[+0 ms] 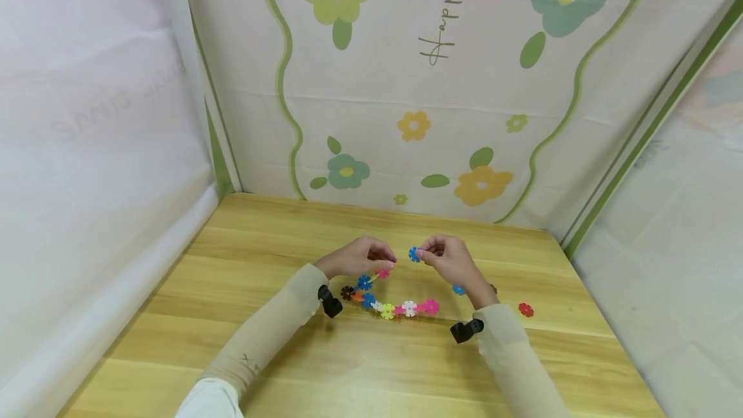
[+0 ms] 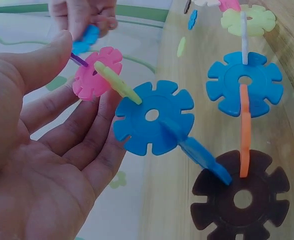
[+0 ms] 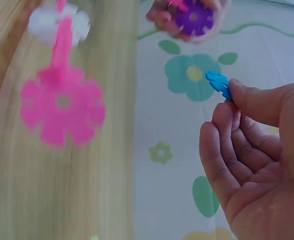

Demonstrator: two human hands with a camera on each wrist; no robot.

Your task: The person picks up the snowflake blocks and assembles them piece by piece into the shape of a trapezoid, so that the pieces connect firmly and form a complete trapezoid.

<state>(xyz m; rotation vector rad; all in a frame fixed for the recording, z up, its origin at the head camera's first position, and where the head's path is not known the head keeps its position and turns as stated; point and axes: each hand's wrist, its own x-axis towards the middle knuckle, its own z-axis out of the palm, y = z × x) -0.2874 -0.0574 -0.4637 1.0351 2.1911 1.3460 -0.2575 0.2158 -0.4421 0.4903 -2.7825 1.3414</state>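
My left hand point(image 1: 362, 255) pinches a purple notched plastic disc point(image 3: 199, 22) between thumb and fingers. That disc ends a chain of interlocked flower-shaped discs. Beside it in the left wrist view come a pink disc point(image 2: 82, 84), a pale yellow one, a blue disc point(image 2: 132, 112) and a dark brown disc point(image 2: 212, 200). The chain curves down and rightward along the table, finishing at a bright pink disc point(image 1: 431, 306). Between thumb and fingertips my right hand point(image 1: 453, 266) holds a loose blue disc point(image 3: 217, 81). It is raised to the right of the purple disc, with a gap between.
A red disc point(image 1: 525, 309) lies on the wooden table point(image 1: 371, 366) to the right. Another blue disc point(image 1: 458, 289) lies by the right wrist, partly hidden. Flower-printed cloth point(image 1: 371, 82) walls the back, with white cloth panels on both sides.
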